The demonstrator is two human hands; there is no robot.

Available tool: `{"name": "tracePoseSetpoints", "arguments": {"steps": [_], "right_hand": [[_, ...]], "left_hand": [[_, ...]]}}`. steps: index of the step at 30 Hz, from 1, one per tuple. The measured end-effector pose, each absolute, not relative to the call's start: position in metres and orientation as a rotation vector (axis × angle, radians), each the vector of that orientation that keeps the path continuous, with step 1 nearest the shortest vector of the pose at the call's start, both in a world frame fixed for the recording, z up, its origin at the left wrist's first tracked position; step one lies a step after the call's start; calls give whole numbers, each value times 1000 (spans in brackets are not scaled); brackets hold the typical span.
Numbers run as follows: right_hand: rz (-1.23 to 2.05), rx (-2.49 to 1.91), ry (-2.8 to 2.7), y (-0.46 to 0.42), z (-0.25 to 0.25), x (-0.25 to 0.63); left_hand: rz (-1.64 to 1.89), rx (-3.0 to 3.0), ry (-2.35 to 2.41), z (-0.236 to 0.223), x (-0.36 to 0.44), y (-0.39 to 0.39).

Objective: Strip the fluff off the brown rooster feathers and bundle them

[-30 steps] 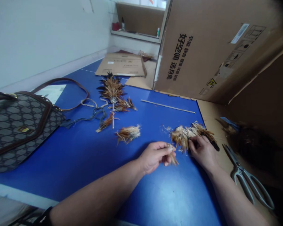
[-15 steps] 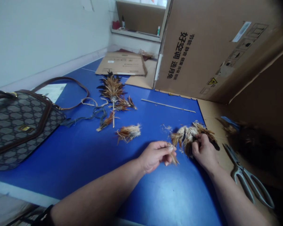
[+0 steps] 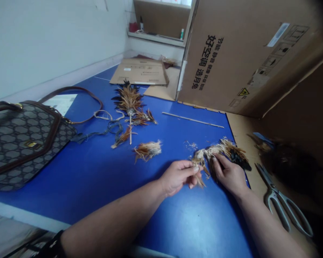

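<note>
My left hand (image 3: 179, 178) is closed in a pinch on a few light-brown feathers (image 3: 200, 181), whose tips hang below the thumb. To its right, my right hand (image 3: 230, 176) has thumb and fingers closing on feathers at the front of a loose feather pile (image 3: 223, 147). That pile mixes cream, brown and black feathers; the hand covers part of it. Left of my hands lies a small bundle of brown and white feathers (image 3: 148, 150). Farther back, a feather duster (image 3: 128, 100) on a thin stick rests among loose brown feathers (image 3: 122, 138).
Scissors (image 3: 278, 199) lie on cardboard at the right. A thin strip (image 3: 193, 120) is on the blue table (image 3: 97, 186). A patterned handbag (image 3: 29, 143) with blue-grey cord (image 3: 114, 127) beside it stands left. A large cardboard box (image 3: 239, 53) rises behind.
My right hand has shifted left along the pile, uncovering dark feathers at its right end. My left hand stays nearly in place with its feathers.
</note>
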State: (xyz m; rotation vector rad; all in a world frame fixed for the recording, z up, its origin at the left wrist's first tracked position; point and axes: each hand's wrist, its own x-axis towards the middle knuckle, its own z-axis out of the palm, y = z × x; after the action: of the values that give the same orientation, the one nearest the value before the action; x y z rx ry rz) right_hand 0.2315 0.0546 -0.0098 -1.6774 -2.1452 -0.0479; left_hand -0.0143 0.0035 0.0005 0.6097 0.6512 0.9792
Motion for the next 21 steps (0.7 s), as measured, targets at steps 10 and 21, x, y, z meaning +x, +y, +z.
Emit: {"name": "tracePoseSetpoints", "arguments": {"steps": [10, 21], "right_hand": [[76, -1397, -2158, 64, -6, 234], [-106, -1554, -2193, 54, -10, 231]], "left_hand": [[963, 594, 664, 1, -13, 4], [953, 589, 643, -1, -10, 5]]}}
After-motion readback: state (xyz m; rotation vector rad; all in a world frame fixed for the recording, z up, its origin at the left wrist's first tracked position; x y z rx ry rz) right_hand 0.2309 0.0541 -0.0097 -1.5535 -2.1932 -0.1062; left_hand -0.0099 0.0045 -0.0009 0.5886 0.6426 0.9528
